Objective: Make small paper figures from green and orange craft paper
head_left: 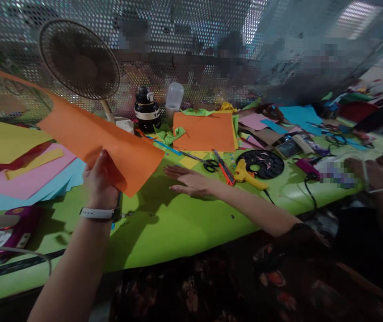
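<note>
My left hand, with a pale watch strap at the wrist, grips a large sheet of orange paper between thumb and fingers. The sheet is raised above the table and slants up to the left. My right hand lies flat over the green tabletop, fingers stretched out to the left, holding nothing. Just beyond it are black-handled scissors, an orange utility knife and a yellow glue gun. Another orange sheet rests farther back.
Yellow, pink and blue paper is piled at left, near a purple device. A fan, a black bottle and a round black tray stand behind. Another person's hands are at right.
</note>
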{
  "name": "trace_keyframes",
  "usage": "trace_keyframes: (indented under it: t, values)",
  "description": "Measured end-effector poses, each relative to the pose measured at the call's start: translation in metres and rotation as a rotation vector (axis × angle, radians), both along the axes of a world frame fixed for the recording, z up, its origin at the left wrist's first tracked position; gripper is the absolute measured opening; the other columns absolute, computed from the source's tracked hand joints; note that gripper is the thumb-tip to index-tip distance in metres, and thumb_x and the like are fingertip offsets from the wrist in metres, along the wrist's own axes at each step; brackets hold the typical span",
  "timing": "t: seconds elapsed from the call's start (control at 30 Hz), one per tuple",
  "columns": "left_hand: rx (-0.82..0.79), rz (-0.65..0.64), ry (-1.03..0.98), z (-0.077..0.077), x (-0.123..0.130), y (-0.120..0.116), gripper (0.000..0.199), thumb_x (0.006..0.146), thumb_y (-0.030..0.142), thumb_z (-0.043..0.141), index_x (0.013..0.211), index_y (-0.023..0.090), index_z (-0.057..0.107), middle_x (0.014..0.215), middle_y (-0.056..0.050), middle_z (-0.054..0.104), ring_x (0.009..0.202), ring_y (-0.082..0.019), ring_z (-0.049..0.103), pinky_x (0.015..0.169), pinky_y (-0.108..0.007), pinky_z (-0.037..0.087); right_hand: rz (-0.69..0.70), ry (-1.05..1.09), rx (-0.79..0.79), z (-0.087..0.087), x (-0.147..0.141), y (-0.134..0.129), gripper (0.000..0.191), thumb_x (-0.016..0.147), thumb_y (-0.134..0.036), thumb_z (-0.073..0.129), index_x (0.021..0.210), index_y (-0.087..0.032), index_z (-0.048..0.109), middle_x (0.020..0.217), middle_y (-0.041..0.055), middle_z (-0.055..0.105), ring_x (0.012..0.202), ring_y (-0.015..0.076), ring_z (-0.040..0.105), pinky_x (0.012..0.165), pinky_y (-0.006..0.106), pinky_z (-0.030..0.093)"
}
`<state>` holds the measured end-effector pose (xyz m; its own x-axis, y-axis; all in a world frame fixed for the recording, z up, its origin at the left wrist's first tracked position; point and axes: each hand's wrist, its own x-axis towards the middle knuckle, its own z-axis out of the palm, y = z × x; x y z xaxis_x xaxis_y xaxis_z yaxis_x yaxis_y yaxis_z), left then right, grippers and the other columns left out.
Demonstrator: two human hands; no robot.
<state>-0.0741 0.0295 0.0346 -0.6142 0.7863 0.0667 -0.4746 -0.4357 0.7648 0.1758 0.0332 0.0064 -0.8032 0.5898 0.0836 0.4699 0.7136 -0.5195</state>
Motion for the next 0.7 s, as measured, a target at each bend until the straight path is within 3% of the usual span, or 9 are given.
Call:
trace_keyframes:
  t: [0.17, 0.27, 0.4, 0.5, 0.6, 0.7]
  values:
    - [-0.005, -0.172, 0.088, -0.007, 0.006, -0.006, 0.018, 0.073, 0.016, 0.076, 0.090, 0.019, 0.069, 0.092, 0.001, 0.075, 0.089, -0.015, 0.069, 0.083, -0.028, 0.058, -0.161, 0.135, -0.048, -0.015, 0.034, -0.014, 0.070, 0.093, -0.054, 0.046, 0.153, -0.027, 0.022, 0.157, 0.0050, 0.026, 0.145, 0.0231, 0.027, 0.120, 0.046, 0.024]
    - [-0.024, -0.182, 0.078, -0.008, 0.007, -0.007, 0.019, 0.072, 0.017, 0.077, 0.089, 0.019, 0.069, 0.091, 0.001, 0.075, 0.089, -0.014, 0.069, 0.083, -0.027, 0.058, -0.196, 0.113, 0.013, -0.018, 0.050, -0.017, 0.075, 0.090, -0.054, 0.052, 0.153, -0.030, 0.021, 0.158, 0.0042, 0.024, 0.146, 0.0262, 0.024, 0.119, 0.051, 0.023]
    - [-0.069, -0.219, 0.110, -0.006, 0.012, -0.010, 0.021, 0.073, 0.017, 0.076, 0.094, 0.018, 0.069, 0.090, 0.002, 0.075, 0.083, -0.013, 0.069, 0.079, -0.027, 0.058, -0.535, 0.426, 0.274, -0.001, 0.061, -0.022, 0.068, 0.096, -0.048, 0.041, 0.154, -0.037, 0.007, 0.160, -0.0019, 0.020, 0.147, 0.0237, 0.020, 0.119, 0.053, 0.024]
    - [-0.159, -0.256, 0.136, -0.002, 0.021, -0.020, 0.020, 0.071, 0.018, 0.077, 0.089, 0.017, 0.069, 0.083, 0.001, 0.073, 0.072, -0.012, 0.067, 0.068, -0.024, 0.057, -0.702, 0.528, 0.517, 0.010, 0.065, -0.027, 0.078, 0.093, -0.048, 0.045, 0.154, -0.037, -0.002, 0.161, -0.0011, 0.016, 0.148, 0.0265, 0.016, 0.118, 0.055, 0.024]
    - [-0.310, -0.337, 0.172, 0.003, 0.032, -0.036, 0.019, 0.068, 0.022, 0.078, 0.085, 0.018, 0.070, 0.075, -0.002, 0.071, 0.059, -0.013, 0.065, 0.054, -0.025, 0.055, -0.696, 0.384, 0.615, 0.011, 0.067, -0.033, 0.093, 0.085, -0.051, 0.057, 0.153, -0.041, -0.006, 0.162, -0.0020, 0.010, 0.148, 0.0321, 0.009, 0.117, 0.061, 0.022]
    - [-0.393, -0.437, 0.228, 0.002, 0.040, -0.058, 0.022, 0.066, 0.028, 0.079, 0.084, 0.018, 0.071, 0.069, -0.003, 0.068, 0.050, -0.014, 0.060, 0.042, -0.025, 0.048, -0.593, 0.328, 0.629, 0.005, 0.072, -0.043, 0.087, 0.085, -0.049, 0.058, 0.152, -0.047, 0.002, 0.162, -0.0054, 0.009, 0.148, 0.0345, 0.009, 0.116, 0.064, 0.021]
